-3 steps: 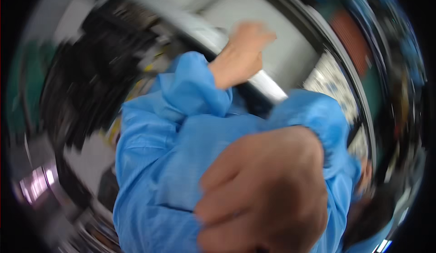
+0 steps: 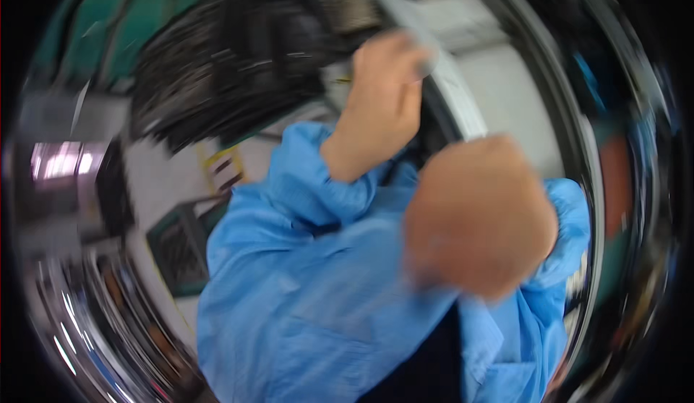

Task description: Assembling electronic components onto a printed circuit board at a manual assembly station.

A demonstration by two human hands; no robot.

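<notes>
The largest thing in view is the blue garment [image 2: 303, 294], a single smock-like coat whose two sleeves fill the lower middle of the blurred picture; one sleeve runs up to the cuff at the left hand, the other wraps the right wrist at the right edge. Next in size is one dark mass of black, streaked equipment [image 2: 231, 70] across the upper left, too smeared by motion to tell what it is made of. Then comes the right hand [image 2: 481, 215], very close to the camera and large in the picture, curled into a closed fist with the knuckles toward the lens; whether it holds anything inside cannot be told. One long pale grey bar [image 2: 463, 103] curves from the top middle down toward the right hand, bent by the lens, passing just behind the fist's upper edge. The left hand [image 2: 383, 103] is raised above its cuff, fingers closed around this bar near its upper part, so the bar sits in the left hand's grip at the upper middle of the view. Smaller still, one dark green crate-like box [image 2: 181, 247] stands on the pale floor to the left of the garment, and one pinkish-white bright patch [image 2: 61, 163] glows at the far left rim.
</notes>
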